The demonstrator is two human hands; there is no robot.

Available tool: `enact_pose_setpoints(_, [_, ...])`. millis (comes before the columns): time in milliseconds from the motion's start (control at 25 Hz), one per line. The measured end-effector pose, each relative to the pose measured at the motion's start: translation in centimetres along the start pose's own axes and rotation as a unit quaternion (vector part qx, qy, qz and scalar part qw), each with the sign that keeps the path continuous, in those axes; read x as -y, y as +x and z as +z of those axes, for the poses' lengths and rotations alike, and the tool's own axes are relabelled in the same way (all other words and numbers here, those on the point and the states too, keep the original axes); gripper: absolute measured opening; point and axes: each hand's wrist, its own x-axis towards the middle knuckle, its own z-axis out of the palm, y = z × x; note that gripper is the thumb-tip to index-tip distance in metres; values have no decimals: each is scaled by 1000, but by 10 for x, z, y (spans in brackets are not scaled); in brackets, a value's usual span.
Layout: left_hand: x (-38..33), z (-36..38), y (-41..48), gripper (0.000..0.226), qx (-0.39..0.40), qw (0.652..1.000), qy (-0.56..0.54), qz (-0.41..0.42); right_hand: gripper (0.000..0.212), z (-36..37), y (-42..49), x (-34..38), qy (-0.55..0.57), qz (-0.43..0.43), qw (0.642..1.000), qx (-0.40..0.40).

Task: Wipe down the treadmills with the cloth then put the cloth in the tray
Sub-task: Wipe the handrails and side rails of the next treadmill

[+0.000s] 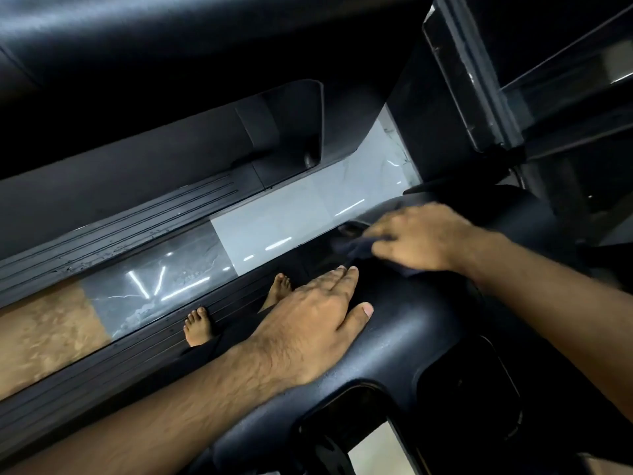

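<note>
- We see the left hand [308, 317] lying flat on the black treadmill console [411, 337]. Its fingers are straight and close together, the thumb is set apart, and it holds nothing.
- The right hand [421, 238] rests on top of the dark cloth [352, 246] at the far end of the console.
- Blur softens the fingertips, but we think this hand presses the cloth down with its fingers laid fairly flat rather than bunching it.
- The cloth lies against the console surface, and its edges show beside and below the right hand.
- Two bare feet [198, 325] stand on the ribbed side rail below the console.
- A strip of glossy tiled floor [291, 214] separates this machine from the neighbouring treadmill's ribbed rail [120, 228].
</note>
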Motion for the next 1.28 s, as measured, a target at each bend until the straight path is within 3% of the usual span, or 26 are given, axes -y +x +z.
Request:
enact_pose_setpoints(80, [-1, 0, 8, 87, -2, 1000, -7, -7, 43, 0, 1, -11, -21, -16, 1000, -3])
enact_pose_setpoints(200, [-1, -2, 16, 80, 24, 1000, -7, 0, 49, -16, 11, -42, -40, 116, 992, 30])
enact_pose_setpoints(360, [-11, -11, 31, 67, 27, 999, -15, 14, 45, -2, -1, -30, 27, 10, 999, 18])
enact_pose_setpoints(520, [-17, -13, 43, 67, 27, 999, -10, 40, 54, -14, 21, -65, -29, 115, 992, 48])
enact_pose_setpoints(640, [-21, -16, 49, 64, 11, 998, -12, 52, 44, -4, 13, -48, 4, 28, 999, 41])
enact_pose_setpoints(800, [-26, -16, 53, 65, 19, 998, -25, 57, 47, -16, 23, -93, -49, 128, 990, 44])
enact_pose_setpoints(960, [-33, -22, 64, 63, 19, 998, -40, 46, 46, -1, 15, -73, 19, 44, 998, 34])
enact_pose_setpoints(1080, [-40, -20, 77, 63, 29, 996, -42, 66, 48, -13, 26, -110, -10, 197, 980, 6])
enact_pose_setpoints(1120, [-42, -20, 81, 63, 32, 996, -38, 77, 54, -13, 30, -113, -20, 208, 978, 5])
enact_pose_setpoints(1200, [-46, -20, 91, 63, 29, 995, -30, 88, 63, 0, 24, -92, -17, 113, 993, 29])
enact_pose_setpoints(1280, [-51, -20, 102, 62, 21, 995, -29, 93, 59, 7, 14, -86, 23, 61, 998, 23])
